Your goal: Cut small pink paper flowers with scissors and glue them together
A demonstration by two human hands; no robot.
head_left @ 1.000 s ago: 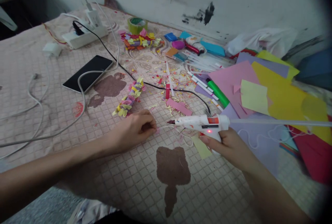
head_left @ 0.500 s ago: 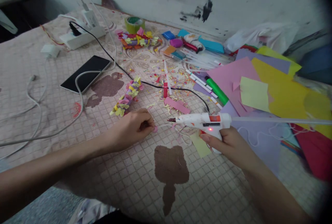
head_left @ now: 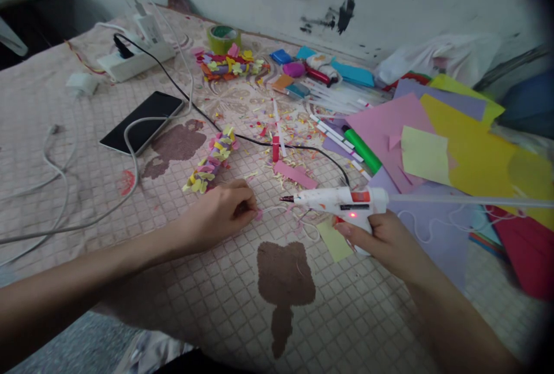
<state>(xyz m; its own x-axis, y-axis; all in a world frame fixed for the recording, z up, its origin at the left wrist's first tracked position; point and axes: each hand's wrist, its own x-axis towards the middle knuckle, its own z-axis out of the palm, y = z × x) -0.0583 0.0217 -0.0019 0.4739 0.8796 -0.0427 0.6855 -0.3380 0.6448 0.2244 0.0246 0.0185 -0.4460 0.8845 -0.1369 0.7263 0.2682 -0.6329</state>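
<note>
My right hand [head_left: 381, 241] is wrapped round the handle of a white hot glue gun [head_left: 333, 201]. A red light glows on its side, and a long clear glue stick [head_left: 459, 201] runs out of its back. The dark nozzle points left, a short way from my left hand [head_left: 227, 212]. The left thumb and fingers are pinched together at a small pink paper piece [head_left: 259, 214], which shows at the fingertips. Just behind the left hand lies a stick-like roll covered in yellow, pink and purple paper flowers [head_left: 212, 160].
Coloured paper sheets [head_left: 476, 137] and a green marker [head_left: 362, 150] lie at the right. Paper scraps [head_left: 294, 175] litter the middle, crossed by a black cable [head_left: 264, 144]. A tablet [head_left: 142, 123], a power strip [head_left: 134, 61] and green tape [head_left: 223, 39] sit further left and back.
The glue gun has shifted very slightly to the right. Both hands otherwise keep almost the same position and grip.
</note>
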